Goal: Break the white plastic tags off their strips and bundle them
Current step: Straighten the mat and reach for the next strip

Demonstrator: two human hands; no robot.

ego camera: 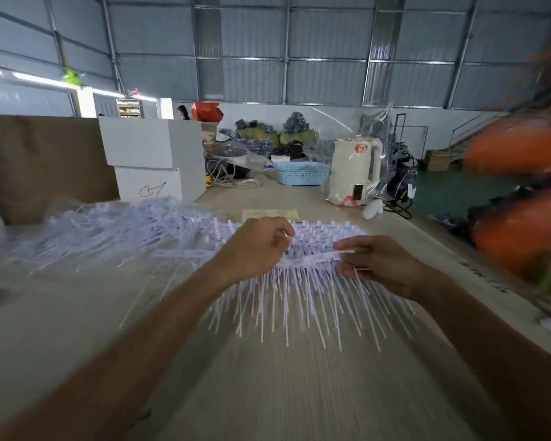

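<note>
Above table (77,329), both hands gripping tag strip (309,259) crosswise, prongs toward viewer

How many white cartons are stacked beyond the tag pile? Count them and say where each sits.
2: the upper carton sits atop the lower carton, which bears a scribble. More may hide behind the brown board.

Thin white plastic tags (299,297) look smooth; the tabletop (268,393) is matt pale wood-grain; the kettle (355,170) is glossy cream plastic.
</note>
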